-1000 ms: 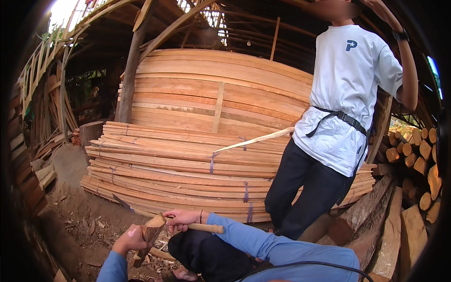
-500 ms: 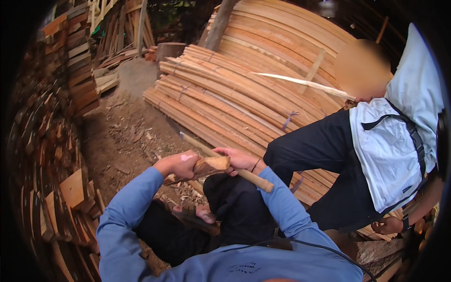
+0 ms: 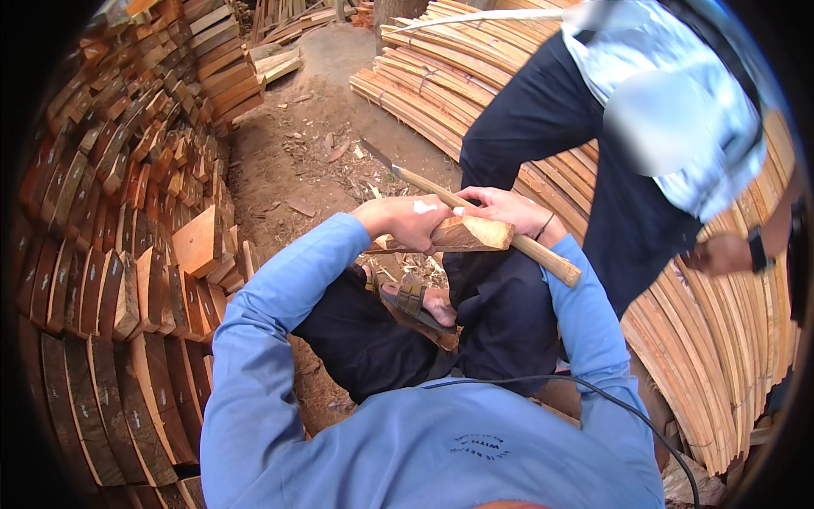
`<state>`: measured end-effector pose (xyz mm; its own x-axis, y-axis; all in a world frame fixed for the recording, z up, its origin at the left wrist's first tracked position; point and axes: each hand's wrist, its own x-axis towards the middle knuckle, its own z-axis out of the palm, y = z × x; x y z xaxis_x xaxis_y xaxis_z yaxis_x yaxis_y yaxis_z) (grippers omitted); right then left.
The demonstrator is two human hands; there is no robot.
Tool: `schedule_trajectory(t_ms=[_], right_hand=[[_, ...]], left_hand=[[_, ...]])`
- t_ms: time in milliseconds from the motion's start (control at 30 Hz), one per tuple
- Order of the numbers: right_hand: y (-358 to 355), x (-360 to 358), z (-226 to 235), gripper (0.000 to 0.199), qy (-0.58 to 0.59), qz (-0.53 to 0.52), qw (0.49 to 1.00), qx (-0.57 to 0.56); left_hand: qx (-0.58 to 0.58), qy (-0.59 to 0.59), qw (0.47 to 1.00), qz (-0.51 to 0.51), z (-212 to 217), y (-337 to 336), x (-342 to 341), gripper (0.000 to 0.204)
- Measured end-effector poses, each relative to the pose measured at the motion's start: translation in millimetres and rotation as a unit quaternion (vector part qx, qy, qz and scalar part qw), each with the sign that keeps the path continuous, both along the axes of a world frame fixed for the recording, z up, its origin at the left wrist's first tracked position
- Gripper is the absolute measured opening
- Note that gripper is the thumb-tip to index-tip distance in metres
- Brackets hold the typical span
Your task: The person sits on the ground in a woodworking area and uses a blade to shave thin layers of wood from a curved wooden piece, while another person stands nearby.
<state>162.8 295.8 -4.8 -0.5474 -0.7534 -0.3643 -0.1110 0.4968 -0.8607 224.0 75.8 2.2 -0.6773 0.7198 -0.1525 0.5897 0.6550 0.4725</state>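
My left hand (image 3: 411,223) is closed around a short wedge-shaped piece of wood (image 3: 482,234), held crosswise above my knees with its cut end toward the right. My right hand (image 3: 506,212) is wrapped over the long, round wooden handle of a long-handled knife (image 3: 549,259). Its thin dark blade points away to the far left, past my left hand, and the butt of the handle lies near my right forearm. Handle and wood cross close together between my hands; whether the blade touches the wood cannot be made out.
Stacked wooden blocks (image 3: 127,280) rise along the left. Bundles of long thin strips (image 3: 704,365) lie on the right. Beside me is a person in dark trousers (image 3: 530,119), with a long pale stick (image 3: 483,16) by their shirt. Shavings litter the dirt ground (image 3: 297,161); a black cable (image 3: 610,394) crosses my shirt.
My view has tipped downward, so hands, wood and knife appear higher and farther right. Both hands keep their grips. The other person's body has shifted in the picture along with the pale stick.
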Motion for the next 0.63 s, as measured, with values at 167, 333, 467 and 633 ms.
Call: schedule_trajectory(t_ms=[167, 333, 467, 633], right_hand=[[-6.7, 6.9, 14.1, 0.059, 0.109, 0.061, 0.991, 0.051], [-6.3, 23.5, 29.8, 0.052, -0.060, 0.015, 0.998, 0.023], [-1.7, 24.3, 32.6, 0.054, -0.187, -0.013, 0.982, -0.009], [4.8, 12.7, 40.3, 0.064, -0.194, 0.004, 0.980, 0.036]], left_hand=[[-0.006, -0.010, 1.000, -0.027, 0.7, 3.6, 5.8, 0.036], [-0.011, 0.027, 0.999, -0.037, -3.9, 7.3, 13.6, 0.042], [0.008, 0.014, 0.999, -0.043, 0.5, 6.8, 22.5, 0.041], [-0.010, -0.002, 0.995, -0.098, 1.2, 15.9, 40.2, 0.060]])
